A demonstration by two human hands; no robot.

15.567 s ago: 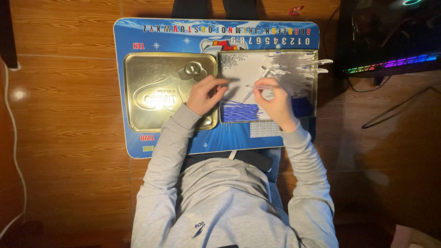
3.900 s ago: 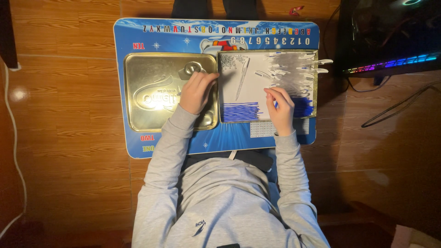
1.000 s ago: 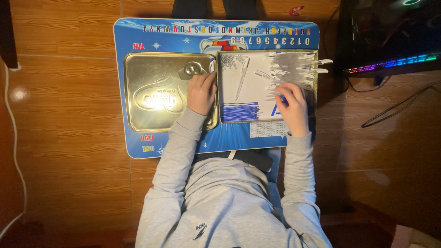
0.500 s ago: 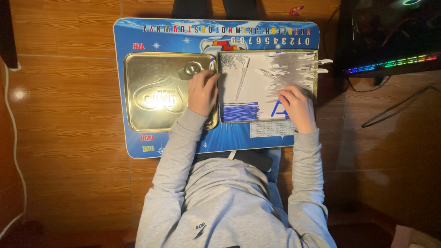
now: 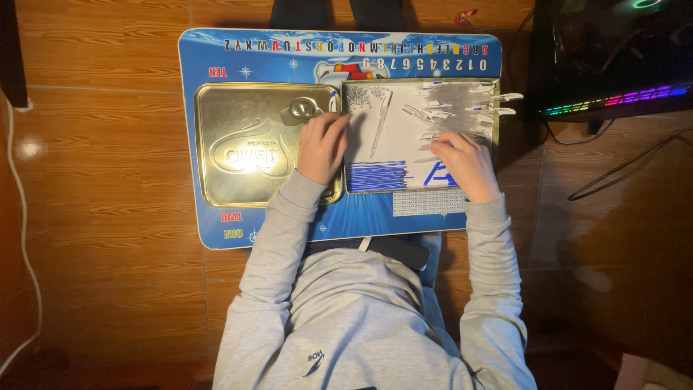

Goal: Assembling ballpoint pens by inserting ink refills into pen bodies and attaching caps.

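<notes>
A blue lap table (image 5: 238,220) stood on a wooden floor (image 5: 101,202), one dark unit with coloured lights (image 5: 613,101) to the right. On it lay one gold tin lid (image 5: 245,144) and one white tray (image 5: 397,137). The left hand (image 5: 323,146) rested flat, fingers loosely spread, across the lid's and tray's edges; the right hand (image 5: 465,162) curled over the tray, its grasp unclear.

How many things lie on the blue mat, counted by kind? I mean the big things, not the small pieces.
Gold tin lid: 1
White tray with small pieces: 1
Hands on them: 2, the left hand and the right hand
Total on the blue mat: 2 things, 2 hands
</notes>
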